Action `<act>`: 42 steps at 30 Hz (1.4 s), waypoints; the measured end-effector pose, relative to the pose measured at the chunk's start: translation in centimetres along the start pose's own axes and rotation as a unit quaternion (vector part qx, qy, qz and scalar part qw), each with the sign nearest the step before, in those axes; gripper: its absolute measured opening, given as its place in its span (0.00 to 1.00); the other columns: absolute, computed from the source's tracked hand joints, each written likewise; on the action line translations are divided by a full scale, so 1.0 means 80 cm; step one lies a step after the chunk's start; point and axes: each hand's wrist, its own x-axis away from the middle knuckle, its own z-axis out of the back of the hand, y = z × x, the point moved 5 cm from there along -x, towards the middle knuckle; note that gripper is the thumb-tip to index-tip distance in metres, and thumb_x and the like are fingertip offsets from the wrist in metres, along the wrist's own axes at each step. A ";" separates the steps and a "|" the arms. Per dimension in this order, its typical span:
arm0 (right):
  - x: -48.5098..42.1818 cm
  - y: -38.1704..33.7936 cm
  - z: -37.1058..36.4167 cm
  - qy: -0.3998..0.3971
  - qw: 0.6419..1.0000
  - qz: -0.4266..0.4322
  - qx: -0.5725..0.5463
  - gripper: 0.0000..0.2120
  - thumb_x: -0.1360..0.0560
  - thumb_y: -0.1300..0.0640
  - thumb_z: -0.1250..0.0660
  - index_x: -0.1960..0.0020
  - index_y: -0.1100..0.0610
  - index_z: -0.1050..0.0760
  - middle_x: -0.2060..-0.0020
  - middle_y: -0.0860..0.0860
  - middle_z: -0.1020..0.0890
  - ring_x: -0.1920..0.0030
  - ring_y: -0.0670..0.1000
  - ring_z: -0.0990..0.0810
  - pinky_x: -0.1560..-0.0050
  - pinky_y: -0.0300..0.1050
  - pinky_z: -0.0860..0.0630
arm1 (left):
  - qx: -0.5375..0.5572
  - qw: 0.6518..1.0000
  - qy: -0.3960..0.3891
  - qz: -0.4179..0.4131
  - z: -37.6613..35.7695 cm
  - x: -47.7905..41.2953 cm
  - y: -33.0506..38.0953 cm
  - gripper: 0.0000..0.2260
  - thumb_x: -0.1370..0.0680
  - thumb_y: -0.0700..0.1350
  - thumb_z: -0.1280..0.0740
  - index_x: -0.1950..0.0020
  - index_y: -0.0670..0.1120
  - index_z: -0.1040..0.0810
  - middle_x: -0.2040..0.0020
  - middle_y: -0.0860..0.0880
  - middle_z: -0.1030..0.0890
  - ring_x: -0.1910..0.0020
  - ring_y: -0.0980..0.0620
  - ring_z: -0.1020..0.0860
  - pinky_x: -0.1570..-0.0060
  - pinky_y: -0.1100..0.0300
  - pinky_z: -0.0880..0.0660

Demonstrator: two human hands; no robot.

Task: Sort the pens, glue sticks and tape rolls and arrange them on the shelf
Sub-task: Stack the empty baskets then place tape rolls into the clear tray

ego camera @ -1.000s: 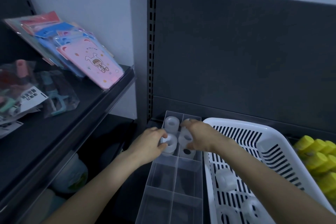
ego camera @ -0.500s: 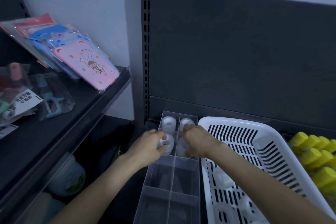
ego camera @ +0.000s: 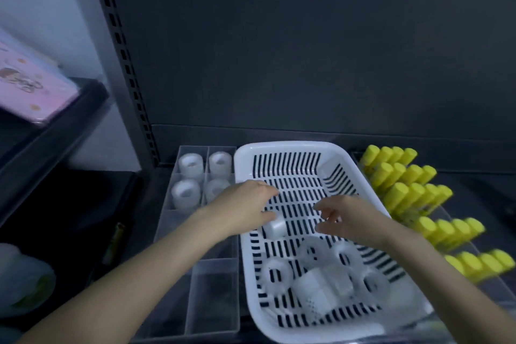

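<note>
Two bare hands, both mine, hang over the white basket (ego camera: 282, 148) on the dark shelf (ego camera: 480, 176). My left hand (ego camera: 245, 204) is stretched in across the basket's left rim, fingers and thumb parted with nothing between them. The thumb tip sits right at one roll (ego camera: 275, 229) lying on its side near the basket's middle, though blur keeps me from saying whether the two touch. My right hand (ego camera: 349, 218) is over the basket's right half, its fingers loosely curled and spread, holding nothing. Several loose rolls (ego camera: 310, 253) of clear tape lie jumbled in the basket's near end, some flat and some on edge. Just left of the basket stands a clear divided tray (ego camera: 167, 220), close against the basket's rim. Four sorted rolls (ego camera: 190, 165) stand in the tray's far compartments, two side by side behind two more. Just right of the basket, yellow glue sticks (ego camera: 405, 184) lie packed in tight slanting rows. Well left of the basket and above it, a pink packet (ego camera: 28, 84) rests on a higher shelf (ego camera: 69, 120), too blurred for its print to be read.
</note>
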 end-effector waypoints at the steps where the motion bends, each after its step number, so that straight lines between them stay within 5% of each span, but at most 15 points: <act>1: 0.010 0.011 -0.007 -0.018 1.000 -0.012 -0.005 0.22 0.26 0.49 0.34 0.33 0.54 0.30 0.43 0.50 0.21 0.45 0.48 0.22 0.50 0.34 0.30 | -0.038 0.999 -0.026 -0.013 -0.008 -0.007 0.010 0.17 0.23 0.51 0.37 0.37 0.46 0.28 0.43 0.47 0.24 0.45 0.48 0.24 0.49 0.50 0.24; 5: 0.040 0.046 -0.024 -0.053 0.997 -0.046 -0.013 0.23 0.25 0.49 0.35 0.32 0.55 0.32 0.37 0.52 0.25 0.40 0.50 0.25 0.40 0.45 0.27 | -0.133 0.981 -0.141 -0.002 -0.039 -0.025 0.029 0.17 0.25 0.53 0.35 0.42 0.44 0.29 0.52 0.48 0.25 0.57 0.49 0.26 0.65 0.57 0.28; 9: 0.053 0.057 -0.038 -0.079 0.996 -0.042 0.002 0.31 0.26 0.54 0.33 0.27 0.49 0.42 0.31 0.50 0.35 0.33 0.50 0.33 0.36 0.42 0.32 | -0.089 0.989 -0.119 0.027 -0.050 -0.039 0.030 0.12 0.26 0.45 0.34 0.45 0.43 0.28 0.49 0.45 0.25 0.53 0.48 0.24 0.56 0.53 0.24; 12: 0.046 0.053 -0.050 -0.115 0.992 -0.032 0.029 0.31 0.27 0.56 0.33 0.28 0.48 0.41 0.32 0.51 0.36 0.35 0.51 0.32 0.40 0.43 0.30 | 0.036 0.992 -0.119 0.021 -0.049 -0.041 0.047 0.29 0.28 0.41 0.32 0.29 0.46 0.39 0.36 0.46 0.31 0.41 0.50 0.28 0.43 0.55 0.26; 14: 0.035 0.053 -0.052 -0.106 0.993 -0.027 0.041 0.28 0.28 0.56 0.33 0.30 0.49 0.37 0.36 0.52 0.33 0.38 0.52 0.30 0.42 0.43 0.29 | 0.071 0.985 -0.155 -0.001 -0.056 -0.041 0.063 0.37 0.28 0.40 0.32 0.24 0.51 0.48 0.36 0.49 0.36 0.44 0.54 0.30 0.47 0.59 0.27; 22: 0.016 0.061 -0.058 0.011 1.000 -0.021 0.002 0.16 0.27 0.51 0.36 0.40 0.48 0.29 0.56 0.48 0.33 0.53 0.50 0.26 0.58 0.41 0.32 | -0.082 0.973 -0.195 -0.090 -0.068 -0.043 0.087 0.23 0.31 0.50 0.28 0.37 0.52 0.28 0.51 0.48 0.29 0.56 0.51 0.29 0.66 0.59 0.33; 25: 0.019 0.063 -0.063 0.028 0.999 -0.031 -0.011 0.19 0.27 0.55 0.36 0.37 0.52 0.31 0.50 0.51 0.30 0.49 0.53 0.24 0.56 0.42 0.29 | -0.062 0.981 -0.164 -0.079 -0.070 -0.045 0.084 0.22 0.32 0.52 0.27 0.40 0.49 0.26 0.51 0.47 0.25 0.51 0.48 0.26 0.61 0.57 0.30; 30: 0.020 0.065 -0.060 0.054 0.997 -0.047 -0.013 0.21 0.28 0.54 0.35 0.35 0.54 0.32 0.42 0.52 0.29 0.42 0.53 0.26 0.45 0.44 0.28 | 0.108 0.988 -0.102 -0.038 -0.067 -0.048 0.080 0.36 0.32 0.53 0.26 0.28 0.51 0.36 0.37 0.53 0.30 0.40 0.56 0.32 0.41 0.63 0.33; 36: 0.028 0.067 -0.054 0.064 0.997 -0.035 0.039 0.18 0.27 0.60 0.38 0.38 0.56 0.31 0.42 0.53 0.28 0.44 0.54 0.26 0.49 0.43 0.29 | 0.090 0.981 -0.164 -0.049 -0.076 -0.047 0.079 0.31 0.31 0.49 0.27 0.30 0.53 0.35 0.33 0.54 0.31 0.35 0.55 0.33 0.34 0.59 0.34; 42: 0.028 0.064 -0.061 0.025 1.000 -0.005 -0.007 0.17 0.30 0.63 0.38 0.41 0.53 0.28 0.45 0.52 0.28 0.48 0.54 0.23 0.56 0.42 0.28 | -0.015 0.983 -0.167 -0.080 -0.076 -0.047 0.082 0.22 0.31 0.48 0.27 0.41 0.49 0.31 0.50 0.49 0.26 0.54 0.51 0.28 0.60 0.57 0.29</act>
